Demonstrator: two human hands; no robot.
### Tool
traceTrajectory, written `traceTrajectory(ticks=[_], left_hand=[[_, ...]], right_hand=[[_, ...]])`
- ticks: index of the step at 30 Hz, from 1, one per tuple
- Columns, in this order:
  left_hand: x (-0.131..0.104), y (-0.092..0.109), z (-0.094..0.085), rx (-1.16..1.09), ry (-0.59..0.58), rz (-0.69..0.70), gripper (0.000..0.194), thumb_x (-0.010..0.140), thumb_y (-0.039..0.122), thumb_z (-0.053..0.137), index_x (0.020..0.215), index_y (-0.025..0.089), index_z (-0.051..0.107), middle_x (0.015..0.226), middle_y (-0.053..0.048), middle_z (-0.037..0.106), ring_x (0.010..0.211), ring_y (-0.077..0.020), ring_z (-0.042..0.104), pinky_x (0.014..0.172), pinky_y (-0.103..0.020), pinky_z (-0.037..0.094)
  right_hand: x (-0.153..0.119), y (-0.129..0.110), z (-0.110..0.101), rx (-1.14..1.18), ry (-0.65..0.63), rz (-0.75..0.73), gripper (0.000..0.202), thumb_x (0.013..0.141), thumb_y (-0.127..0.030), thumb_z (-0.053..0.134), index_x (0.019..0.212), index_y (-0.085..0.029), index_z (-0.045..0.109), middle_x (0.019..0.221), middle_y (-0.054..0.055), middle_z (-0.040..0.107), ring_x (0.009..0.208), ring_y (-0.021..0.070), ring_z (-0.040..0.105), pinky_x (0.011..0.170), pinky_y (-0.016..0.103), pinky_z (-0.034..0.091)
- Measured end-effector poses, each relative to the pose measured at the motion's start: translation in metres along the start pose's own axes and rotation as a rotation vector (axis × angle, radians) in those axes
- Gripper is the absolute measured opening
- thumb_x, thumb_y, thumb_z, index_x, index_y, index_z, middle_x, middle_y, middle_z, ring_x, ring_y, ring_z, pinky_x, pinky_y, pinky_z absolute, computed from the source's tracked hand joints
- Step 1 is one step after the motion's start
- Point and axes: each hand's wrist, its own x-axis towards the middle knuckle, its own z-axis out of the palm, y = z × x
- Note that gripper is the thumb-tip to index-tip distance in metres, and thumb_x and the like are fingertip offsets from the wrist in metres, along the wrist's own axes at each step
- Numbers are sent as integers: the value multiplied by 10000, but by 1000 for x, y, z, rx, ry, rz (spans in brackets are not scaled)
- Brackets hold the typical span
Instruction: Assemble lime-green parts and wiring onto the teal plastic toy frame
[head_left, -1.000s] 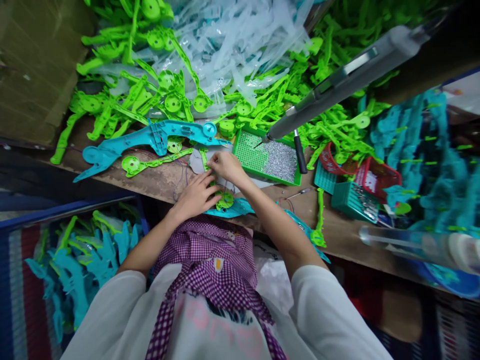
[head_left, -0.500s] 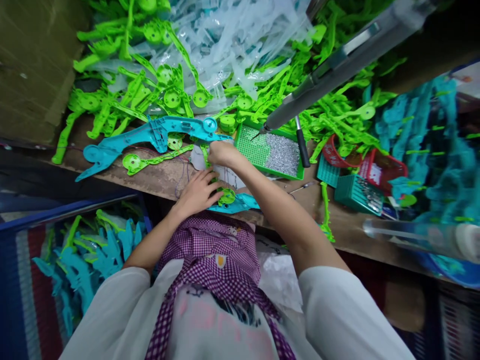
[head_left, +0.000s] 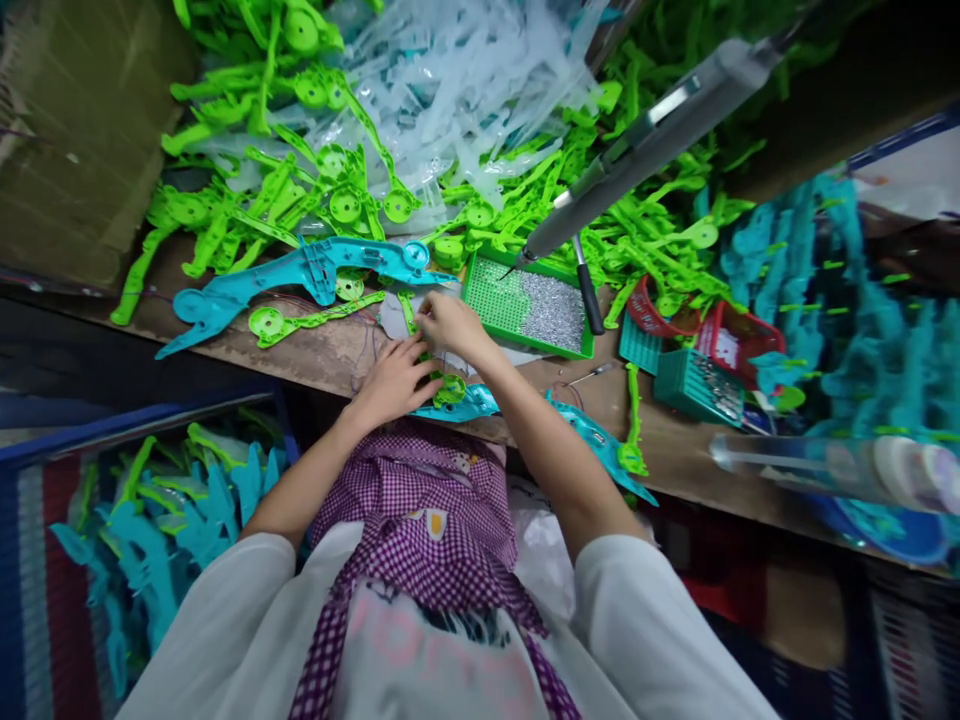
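My left hand (head_left: 391, 380) lies flat on a teal plastic shell (head_left: 461, 403) at the bench's near edge, pressing a green round part (head_left: 450, 388) onto it. My right hand (head_left: 446, 323) is just beyond, fingertips pinched on a small piece over a pale grey part (head_left: 391, 318); what it pinches is too small to make out. A second teal shell (head_left: 300, 275) lies to the left with a green arm piece (head_left: 300, 322) below it.
Heaps of green (head_left: 300, 190) and clear (head_left: 465, 90) plastic parts fill the back. A green tray of screws (head_left: 525, 305) sits right of my hands under a hanging screwdriver (head_left: 637, 150). Small baskets (head_left: 697, 385) stand farther right. A bin of teal parts (head_left: 165, 520) is below left.
My right hand reached up toward the far teal shell half a second ago, then came back nearer to my left hand. The left hand stayed on the near shell.
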Motion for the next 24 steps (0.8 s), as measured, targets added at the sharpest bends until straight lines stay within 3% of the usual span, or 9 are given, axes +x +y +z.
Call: traceTrajectory(ticks=[5,9,14,18,21,24], left_hand=[[1,-3,1,-79,-4,-2,320,943,383,532,1176,198,650,1374,-139,552,1391,-306,409,1142,-559,315],[-2,-5,-3,-256,91,-84,401,893,336,617,1259,182,565,1422,-154,486,1338,-270,470,1116,-500,399],[5,-10,-35,-254,236,-139,284,934,229,508,1196,186,609,1247,-106,585,1211,-210,552,1080,-405,440],[34,-31,-59,-135,95,-164,273,936,229,484,1126,178,673,1146,-84,639,1097,-215,600,1003,-383,469],[57,-51,-58,-89,-40,-180,251,906,243,532,1050,159,720,1056,-90,669,996,-223,630,936,-374,487],[70,-65,-49,-92,-103,-204,212,855,259,599,979,171,748,976,-74,678,897,-204,638,872,-343,499]], right_hand=[[-30,14,20,187,182,32,291,961,-357,427,1076,-200,643,1010,79,737,955,229,668,792,310,444],[-39,13,27,198,227,34,273,972,-358,424,1043,-220,648,976,55,739,885,213,663,719,281,395],[-39,8,25,138,237,14,305,983,-392,410,1041,-226,659,1013,58,737,876,210,655,693,280,365],[-41,3,27,78,210,-82,331,1002,-380,374,1088,-232,658,1075,56,727,925,208,650,694,279,367],[-42,-2,34,-23,140,-139,361,1017,-343,329,1108,-222,657,1097,80,711,908,214,648,685,287,372],[-43,-5,38,-98,74,-140,385,1020,-293,292,1141,-204,647,1104,119,693,880,225,649,684,302,388]])
